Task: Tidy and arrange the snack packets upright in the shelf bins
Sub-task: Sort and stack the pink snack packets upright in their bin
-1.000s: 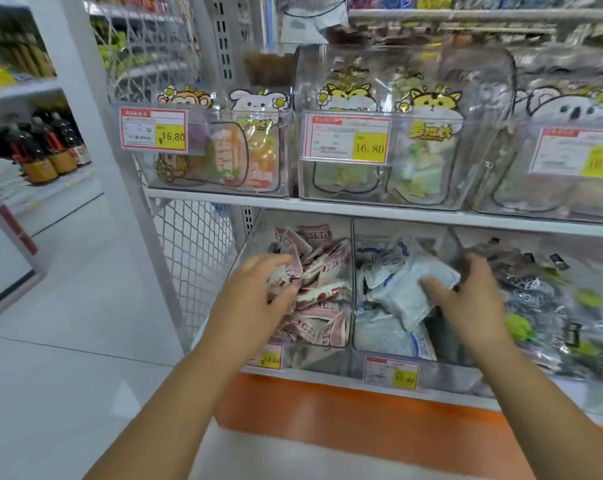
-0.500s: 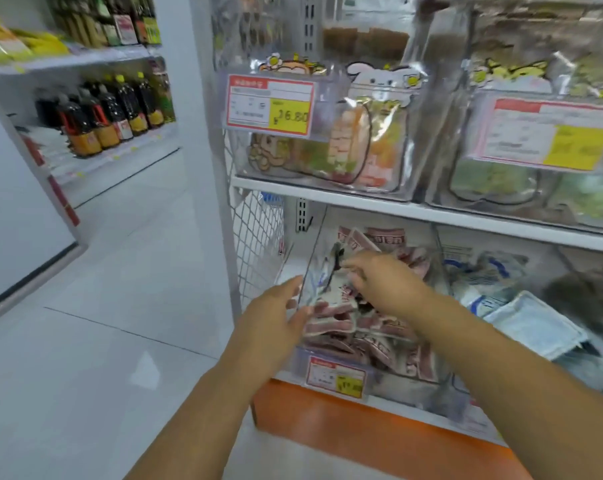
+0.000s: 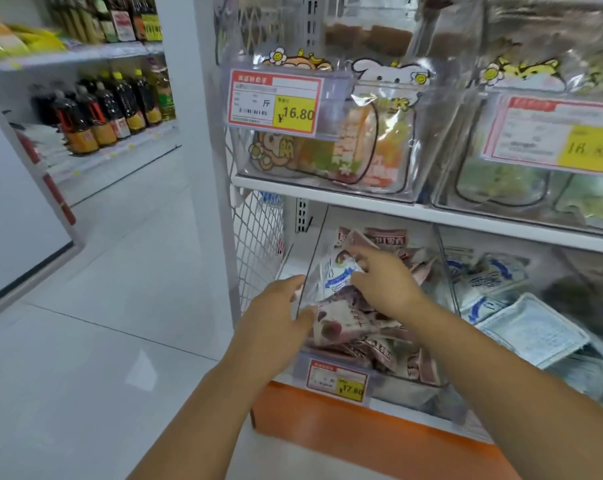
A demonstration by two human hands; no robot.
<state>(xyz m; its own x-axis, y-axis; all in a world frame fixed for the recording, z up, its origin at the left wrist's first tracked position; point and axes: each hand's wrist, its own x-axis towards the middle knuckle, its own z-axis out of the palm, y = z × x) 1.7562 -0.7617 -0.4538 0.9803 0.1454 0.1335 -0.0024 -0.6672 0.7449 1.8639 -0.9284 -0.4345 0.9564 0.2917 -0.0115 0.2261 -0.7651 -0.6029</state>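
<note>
both your hands are at one clear bin (image 3: 428,386) on the lower shelf (image 3: 286,261). your left hand (image 3: 275,317) grips the bin's left wall, curled round its edge. your right hand (image 3: 383,285) is inside the bin, pinching one white packet (image 3: 338,271), tilted, just above the pink packets (image 3: 334,330), a loose heap too tangled to count. one tag (image 3: 338,379) hangs below your hands. right of your right hand a second bin (image 3: 447,268) holds several flat packets (image 3: 532,330). above your hands stand two upper bins (image 3: 327,178), each with one tag.
</note>
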